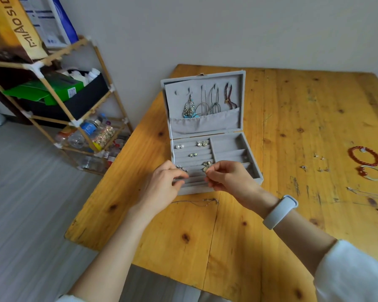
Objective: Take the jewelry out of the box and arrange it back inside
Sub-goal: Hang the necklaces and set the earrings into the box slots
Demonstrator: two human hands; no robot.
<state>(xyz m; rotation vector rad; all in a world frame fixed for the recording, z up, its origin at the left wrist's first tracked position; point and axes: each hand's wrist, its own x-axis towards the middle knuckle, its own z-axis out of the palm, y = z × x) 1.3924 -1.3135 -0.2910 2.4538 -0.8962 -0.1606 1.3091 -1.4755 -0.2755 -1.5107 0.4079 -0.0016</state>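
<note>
A grey velvet jewelry box [252, 147] stands open on the wooden table [292, 118]. Necklaces and a beaded bracelet [229, 95] hang inside its lid. Pearl studs [179, 146] and other earrings sit in the ring rolls. My left hand [164, 185] rests over the box's front left, fingers curled beside a sparkly earring [181, 168]. My right hand [229, 178] pinches a flower-shaped earring [206, 166] above the front rolls. A thin chain [196, 202] lies on the table in front of the box.
At the table's right edge lie a red bead bracelet [363, 156], several small earrings [319, 164] and more chains [371, 197]. A bamboo shelf [74, 118] with bottles and boxes stands on the floor to the left. The wall is behind the box.
</note>
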